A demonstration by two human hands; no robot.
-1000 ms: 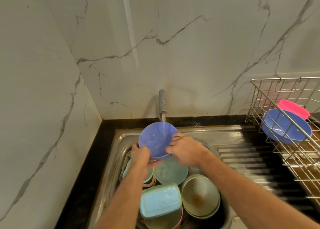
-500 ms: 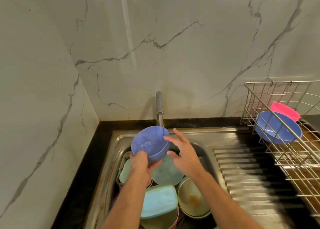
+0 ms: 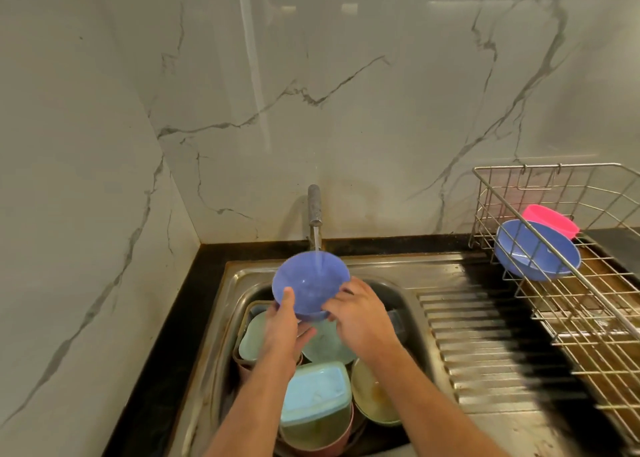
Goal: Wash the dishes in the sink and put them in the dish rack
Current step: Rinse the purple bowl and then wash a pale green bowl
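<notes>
Grip: left hand holds the blue bowl by its near rim, thumb inside, fingers curled beneath; right hand has its fingers on the bowl's right side, exact curl hard to tell.
Bowl: tilted toward the camera, above the sink, under the tap; water stream falls into it.
Below the grip: sink holds a pale green plate, a light blue rectangular container, a beige bowl with brownish residue, and a pale tub.
Right of the grip: dish rack holds a second blue bowl leaning on its side, with a pink bowl behind it.
</notes>
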